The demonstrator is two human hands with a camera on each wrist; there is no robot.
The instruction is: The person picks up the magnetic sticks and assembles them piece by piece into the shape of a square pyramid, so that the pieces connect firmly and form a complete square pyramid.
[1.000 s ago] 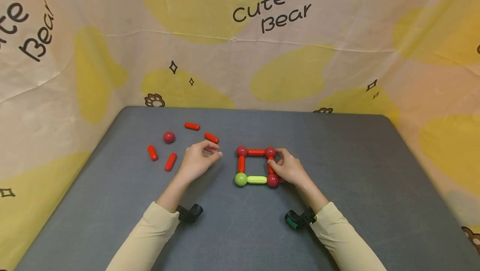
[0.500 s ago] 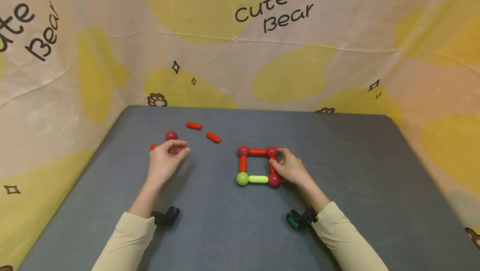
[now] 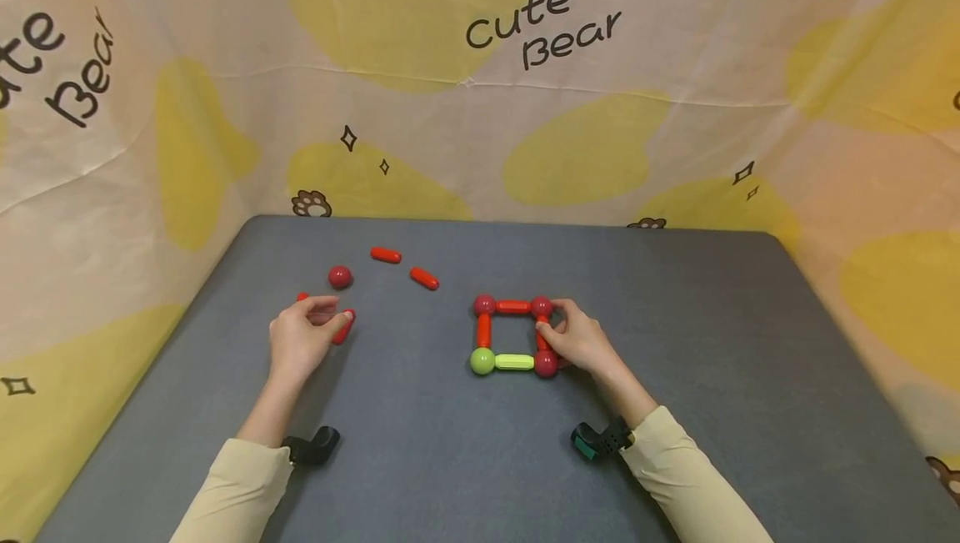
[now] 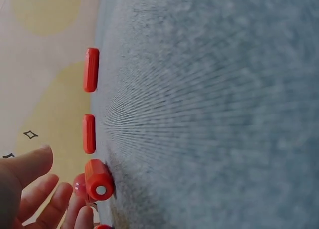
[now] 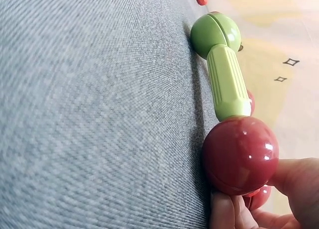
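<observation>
Magnetic rods and balls form a square frame on the table: a green ball [image 3: 482,361], a green rod [image 3: 514,362], red rods and dark red balls. My right hand [image 3: 583,341] pinches the frame's right-hand red rod [image 3: 542,344] between thumb and fingers; in the right wrist view its fingers lie behind the near dark red ball [image 5: 241,155]. My left hand [image 3: 295,344] hovers beside a loose red rod [image 3: 344,329], thumb and fingers apart. In the left wrist view that rod shows its silver end, with a gap to the fingertips.
Further back lie a loose dark red ball [image 3: 340,277] and two red rods, one at the rear [image 3: 386,255] and one nearer the frame [image 3: 424,279]. Another red rod [image 3: 302,297] is mostly hidden behind my left hand. A patterned cloth [image 3: 420,151] hangs behind the table.
My left hand has moved left, away from the frame and over to the loose red rods. The right hand has kept its grip, and the square frame has stayed put.
</observation>
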